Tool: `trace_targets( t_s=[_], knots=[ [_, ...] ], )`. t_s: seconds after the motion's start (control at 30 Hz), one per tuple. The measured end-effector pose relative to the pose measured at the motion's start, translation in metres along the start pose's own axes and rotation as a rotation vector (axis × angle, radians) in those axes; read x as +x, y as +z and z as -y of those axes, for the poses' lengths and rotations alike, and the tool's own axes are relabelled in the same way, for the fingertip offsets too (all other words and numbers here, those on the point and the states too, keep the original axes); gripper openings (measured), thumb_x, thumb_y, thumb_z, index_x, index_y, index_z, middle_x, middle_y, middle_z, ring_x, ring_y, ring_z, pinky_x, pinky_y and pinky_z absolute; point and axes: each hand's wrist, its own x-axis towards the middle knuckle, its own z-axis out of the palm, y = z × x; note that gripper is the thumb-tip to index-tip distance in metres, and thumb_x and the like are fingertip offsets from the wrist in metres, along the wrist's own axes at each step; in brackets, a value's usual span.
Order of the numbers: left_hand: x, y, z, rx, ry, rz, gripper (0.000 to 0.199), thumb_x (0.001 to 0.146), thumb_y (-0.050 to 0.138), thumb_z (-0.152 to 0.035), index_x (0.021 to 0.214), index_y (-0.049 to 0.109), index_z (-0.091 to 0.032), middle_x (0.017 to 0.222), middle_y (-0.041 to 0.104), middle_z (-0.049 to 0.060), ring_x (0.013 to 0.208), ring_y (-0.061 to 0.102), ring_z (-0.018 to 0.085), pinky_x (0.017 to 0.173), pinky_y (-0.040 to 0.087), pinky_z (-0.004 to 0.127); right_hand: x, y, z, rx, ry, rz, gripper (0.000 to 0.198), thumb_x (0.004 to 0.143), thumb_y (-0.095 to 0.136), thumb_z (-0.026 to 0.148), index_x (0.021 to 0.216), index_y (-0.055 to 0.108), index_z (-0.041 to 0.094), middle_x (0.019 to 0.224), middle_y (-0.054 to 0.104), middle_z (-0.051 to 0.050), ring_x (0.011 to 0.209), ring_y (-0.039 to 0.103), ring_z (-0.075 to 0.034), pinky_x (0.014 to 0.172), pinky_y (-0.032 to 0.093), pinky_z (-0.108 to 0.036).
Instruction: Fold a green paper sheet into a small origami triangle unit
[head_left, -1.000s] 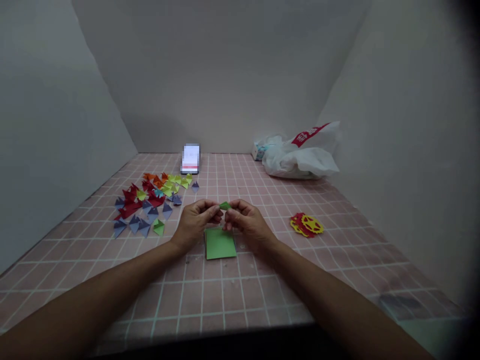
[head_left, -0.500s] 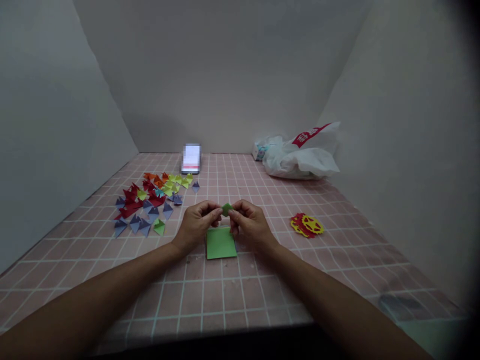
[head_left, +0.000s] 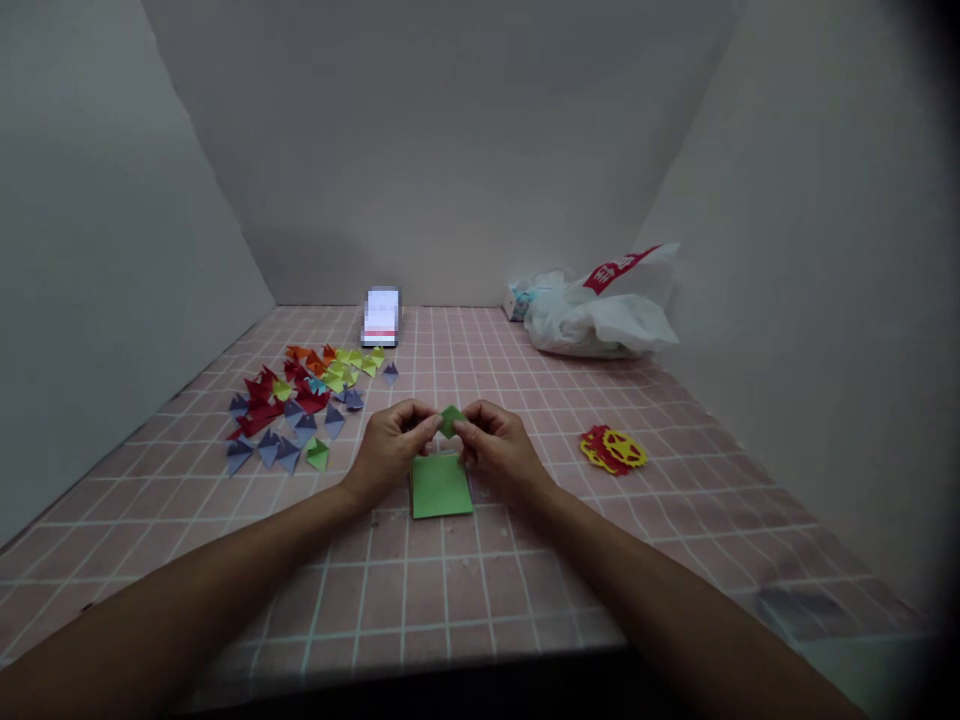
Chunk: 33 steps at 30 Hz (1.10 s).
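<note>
A small folded piece of green paper (head_left: 451, 421) is held up between my two hands, a little above the table. My left hand (head_left: 392, 447) pinches its left corner between thumb and fingers. On the other side, my right hand (head_left: 501, 448) is closed on the right corner in the same kind of pinch. Just below and nearer to me lies a stack of square green paper (head_left: 442, 488), flat on the tablecloth. To the left of my hands, one folded green paper piece (head_left: 317, 455) sits beside several folded purple paper pieces (head_left: 287, 454).
Folded red (head_left: 259, 405), orange and yellow paper pieces spread over the left side. A lit phone (head_left: 381, 316) stands at the back. White plastic bag (head_left: 600, 318) and small box (head_left: 514, 302) lie back right; red and yellow gear-shaped cutouts (head_left: 624, 449) lie right on the pink checked tablecloth (head_left: 712, 540).
The green paper between my fingers shows a little more of its face, as a diamond shape. Both hands have stayed nearly in place, still pinching it.
</note>
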Motion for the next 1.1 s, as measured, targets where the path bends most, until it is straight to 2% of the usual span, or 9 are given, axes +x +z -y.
trace_targets(
  t_s=[0.2,0.4,0.57,0.67,0.77,0.9,1.0,1.1],
  knots=[
    [0.001,0.0,-0.001,0.032,0.0,0.045,0.017,0.078,0.065,-0.032,0.076,0.065,-0.014,0.066,0.058,-0.001,0.056,0.051,0.01,0.054,0.04,0.022,-0.001,-0.001,0.0,-0.057,-0.069,-0.037,0.018,0.075,0.07,0.03,0.067,0.059,0.018,0.06,0.054,0.005,0.053,0.052,-0.009,0.052,0.04,-0.022],
    [0.003,-0.002,-0.004,0.037,-0.025,0.032,0.019,0.075,0.066,-0.031,0.066,0.06,-0.016,0.06,0.054,-0.003,0.056,0.047,0.01,0.054,0.037,0.023,0.0,-0.005,-0.002,-0.109,-0.076,-0.02,0.019,0.082,0.062,0.032,0.068,0.06,0.018,0.058,0.054,0.003,0.054,0.047,-0.01,0.053,0.036,-0.023],
    [0.003,-0.002,-0.002,0.136,0.054,0.059,0.017,0.076,0.064,-0.03,0.066,0.061,-0.016,0.063,0.056,-0.002,0.06,0.05,0.011,0.057,0.037,0.023,0.003,-0.008,0.004,-0.227,-0.175,0.022,0.017,0.079,0.065,0.033,0.074,0.061,0.017,0.071,0.058,0.0,0.068,0.053,-0.013,0.064,0.041,-0.026],
    [0.002,0.0,-0.002,0.183,0.059,0.106,0.016,0.075,0.064,-0.028,0.064,0.061,-0.017,0.063,0.058,-0.001,0.061,0.051,0.012,0.058,0.038,0.024,0.001,-0.007,0.006,-0.295,-0.17,0.023,0.018,0.079,0.064,0.031,0.069,0.059,0.018,0.065,0.056,0.002,0.062,0.051,-0.012,0.059,0.039,-0.025],
    [0.003,0.001,-0.002,0.136,0.001,0.138,0.018,0.075,0.065,-0.03,0.063,0.061,-0.017,0.06,0.055,-0.003,0.057,0.048,0.011,0.056,0.037,0.023,-0.003,-0.006,0.007,-0.363,-0.18,0.002,0.022,0.083,0.06,0.031,0.066,0.057,0.018,0.06,0.054,0.002,0.057,0.05,-0.011,0.055,0.038,-0.024],
    [0.004,0.0,-0.002,0.033,-0.082,0.136,0.02,0.072,0.067,-0.031,0.062,0.059,-0.017,0.056,0.052,-0.004,0.053,0.044,0.009,0.052,0.033,0.022,-0.002,-0.003,0.007,-0.24,-0.118,0.023,0.028,0.087,0.053,0.038,0.067,0.053,0.018,0.059,0.051,0.003,0.053,0.051,-0.011,0.052,0.04,-0.023],
    [0.003,-0.002,-0.003,-0.006,-0.11,0.107,0.023,0.072,0.068,-0.034,0.063,0.059,-0.016,0.056,0.052,-0.004,0.052,0.044,0.009,0.051,0.033,0.022,0.0,-0.001,0.005,-0.153,-0.045,0.064,0.025,0.084,0.057,0.039,0.07,0.054,0.019,0.059,0.052,0.003,0.051,0.051,-0.01,0.049,0.04,-0.023],
    [0.003,-0.002,-0.004,-0.022,-0.098,0.112,0.024,0.075,0.066,-0.037,0.066,0.06,-0.016,0.056,0.053,-0.003,0.053,0.045,0.01,0.053,0.035,0.022,0.001,-0.002,0.004,-0.164,-0.026,0.05,0.022,0.081,0.061,0.036,0.069,0.054,0.019,0.058,0.053,0.003,0.049,0.05,-0.01,0.047,0.04,-0.022]
  ],
)
